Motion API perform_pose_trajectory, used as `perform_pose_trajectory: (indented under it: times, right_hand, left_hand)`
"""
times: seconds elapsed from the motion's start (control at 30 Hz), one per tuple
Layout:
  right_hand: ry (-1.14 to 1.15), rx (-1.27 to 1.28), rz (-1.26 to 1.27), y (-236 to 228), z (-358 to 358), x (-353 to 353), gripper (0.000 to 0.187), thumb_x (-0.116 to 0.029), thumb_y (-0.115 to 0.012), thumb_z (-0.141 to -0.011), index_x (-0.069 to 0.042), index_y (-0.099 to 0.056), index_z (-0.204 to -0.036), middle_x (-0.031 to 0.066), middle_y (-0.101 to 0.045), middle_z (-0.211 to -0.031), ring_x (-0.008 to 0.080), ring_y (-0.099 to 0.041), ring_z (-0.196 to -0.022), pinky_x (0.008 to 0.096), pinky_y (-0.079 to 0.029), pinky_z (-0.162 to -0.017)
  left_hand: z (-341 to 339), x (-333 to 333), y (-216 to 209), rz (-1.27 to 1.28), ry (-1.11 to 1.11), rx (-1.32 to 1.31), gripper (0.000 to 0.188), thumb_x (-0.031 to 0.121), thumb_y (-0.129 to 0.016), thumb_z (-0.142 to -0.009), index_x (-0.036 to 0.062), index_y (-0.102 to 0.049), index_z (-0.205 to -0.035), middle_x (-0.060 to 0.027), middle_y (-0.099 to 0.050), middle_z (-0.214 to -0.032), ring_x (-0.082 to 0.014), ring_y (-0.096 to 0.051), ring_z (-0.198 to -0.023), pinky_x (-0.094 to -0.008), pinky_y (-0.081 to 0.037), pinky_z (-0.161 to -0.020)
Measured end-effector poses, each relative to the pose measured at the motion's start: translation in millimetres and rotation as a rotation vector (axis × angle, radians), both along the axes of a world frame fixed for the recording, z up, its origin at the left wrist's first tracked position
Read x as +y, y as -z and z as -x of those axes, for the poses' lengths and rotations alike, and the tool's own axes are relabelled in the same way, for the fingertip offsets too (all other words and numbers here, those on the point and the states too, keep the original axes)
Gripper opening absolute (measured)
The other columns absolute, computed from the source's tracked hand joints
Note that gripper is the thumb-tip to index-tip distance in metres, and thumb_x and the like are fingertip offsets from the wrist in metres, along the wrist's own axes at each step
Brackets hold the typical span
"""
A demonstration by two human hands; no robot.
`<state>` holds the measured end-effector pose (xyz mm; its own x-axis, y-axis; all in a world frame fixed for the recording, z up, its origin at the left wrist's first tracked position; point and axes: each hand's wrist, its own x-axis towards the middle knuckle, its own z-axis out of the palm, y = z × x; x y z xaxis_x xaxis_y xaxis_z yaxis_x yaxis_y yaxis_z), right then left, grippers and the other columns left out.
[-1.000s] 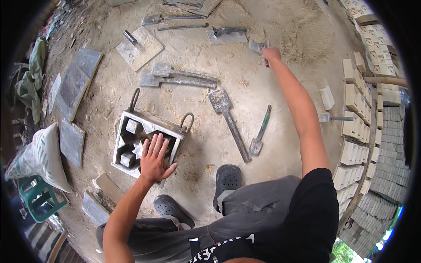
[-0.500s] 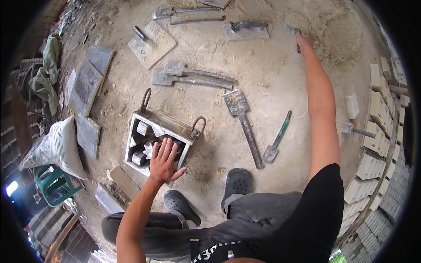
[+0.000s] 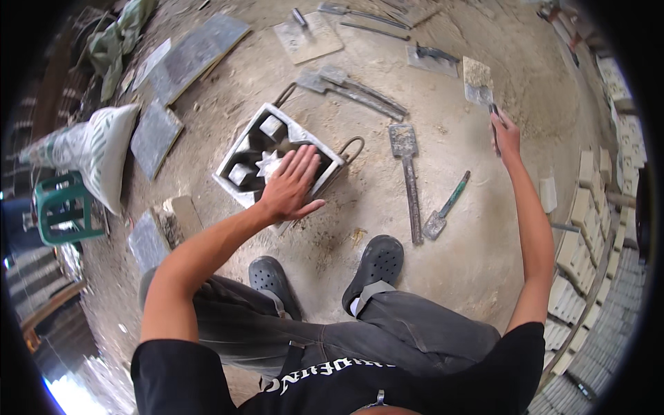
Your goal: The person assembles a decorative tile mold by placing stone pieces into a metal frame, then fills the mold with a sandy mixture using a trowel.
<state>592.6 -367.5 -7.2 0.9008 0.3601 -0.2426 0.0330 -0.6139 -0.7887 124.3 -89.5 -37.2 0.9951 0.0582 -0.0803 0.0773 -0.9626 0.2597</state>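
Observation:
A metal block mould [image 3: 232, 160] with inner shapes and two loop handles stands on the ground in front of my feet. Over its near right part lies my left hand [image 3: 293, 183], fingers stretched out; the hand hides some of the openings. Out to the far right, my right hand [image 3: 507, 133] grips the dark handle of a flat-bladed trowel [image 3: 478, 95]. Pale sandy material [image 3: 476, 69] covers the outer part of its blade.
Two paddle-like tools [image 3: 373, 99], a long flat paddle [image 3: 408, 166] and a small green-handled trowel [image 3: 446, 207] lie beyond and right of the mould. Grey slabs [image 3: 155, 137], a filled sack [image 3: 111, 152] and a green stool [image 3: 66, 207] are left. Pale blocks [image 3: 579, 242] line the right.
The trowel has lifted from the sand pile and come nearer, now with material on its blade. My left hand stays on the mould. The whole view has turned.

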Motion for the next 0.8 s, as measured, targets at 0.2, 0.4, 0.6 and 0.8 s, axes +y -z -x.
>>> perform_pose_trajectory:
  times: [0.2,0.4,0.6,0.8]
  right_hand:
    - [-0.335,0.017,0.006,-66.3,115.3,33.1,0.043,-0.027,-0.062,-0.097,-0.011,-0.058,-0.137,-0.0018,-0.053,-0.07,0.0053,-0.044,-0.042,0.024,-0.035,-0.035]
    - [-0.588,0.096,0.152,-111.8,208.1,66.0,0.043,-0.023,-0.063,-0.097,-0.009,-0.058,-0.137,0.0005,-0.057,-0.074,0.0052,-0.045,-0.042,0.023,-0.034,-0.036]
    - [-0.786,0.151,0.307,-118.1,283.4,124.5,0.041,-0.024,-0.063,-0.096,-0.013,-0.06,-0.135,-0.0012,-0.057,-0.072,0.0051,-0.045,-0.046,0.0234,-0.036,-0.041]
    - [-0.925,0.142,0.472,-143.6,341.7,181.9,0.04,-0.024,-0.06,-0.096,-0.012,-0.06,-0.135,-0.0003,-0.056,-0.069,0.006,-0.046,-0.046,0.0249,-0.039,-0.04]
  left_hand:
    - [6.7,4.1,19.4,0.212,0.239,-0.133,0.091,0.059,-0.046,-0.095,-0.0047,-0.015,-0.153,-0.0235,-0.02,-0.159,-0.032,-0.017,-0.15,-0.0441,-0.012,-0.123]
    - [22.1,109.8,9.9,0.241,-0.197,-0.521,0.055,0.036,-0.044,-0.103,0.0082,-0.035,-0.149,-0.0169,-0.041,-0.151,-0.0313,-0.042,-0.138,-0.0424,-0.032,-0.116]
    - [47.3,171.2,35.0,0.76,-0.601,-0.397,0.059,0.045,-0.026,-0.105,0.0039,-0.061,-0.131,-0.0232,-0.058,-0.134,-0.0359,-0.052,-0.128,-0.0398,-0.037,-0.111]
    - [37.1,162.9,53.4,1.074,-0.59,-0.272,0.069,0.05,-0.025,-0.105,-0.0045,-0.058,-0.131,-0.0201,-0.062,-0.13,-0.0286,-0.057,-0.122,-0.032,-0.038,-0.107]
